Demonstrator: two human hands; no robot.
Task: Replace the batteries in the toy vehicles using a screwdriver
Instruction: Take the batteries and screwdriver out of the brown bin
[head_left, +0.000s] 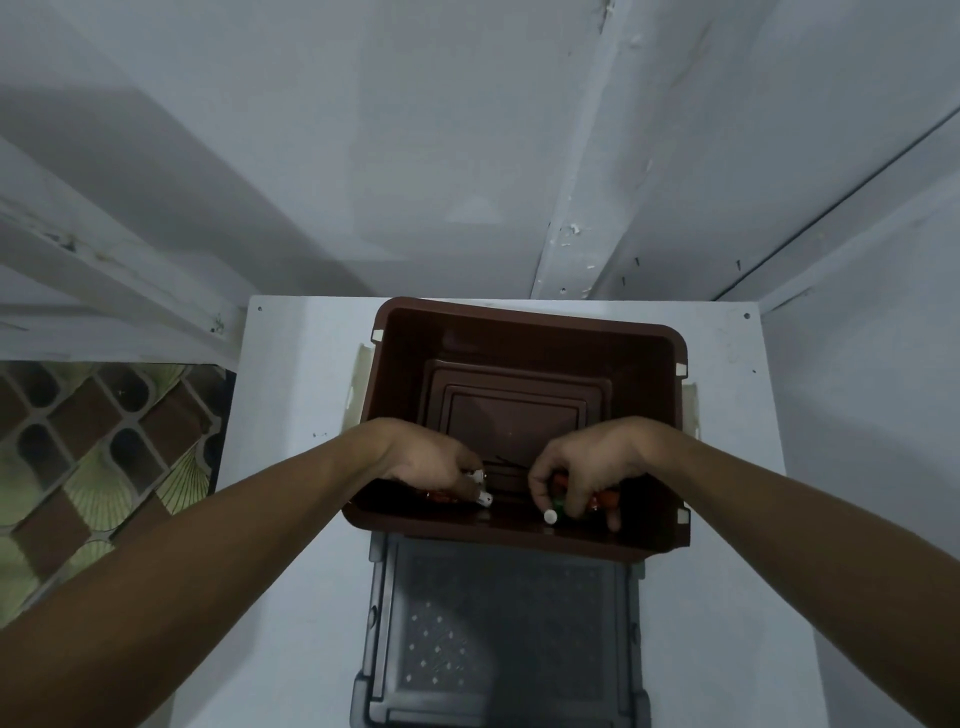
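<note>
While both hands reach into a brown plastic tub (530, 318) on the white bench (301, 374), the left hand (428, 460) clamps its fingers round a red-and-white toy vehicle (482, 493) and the right hand (592, 467) round a green-and-red toy vehicle (557, 506) with a white wheel, both by the tub's near wall. Small hard plastic, they look light and slippery, best gripped by the body.

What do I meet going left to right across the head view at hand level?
Cloth → left hand gripping a white toy → right hand gripping a green toy.
</note>
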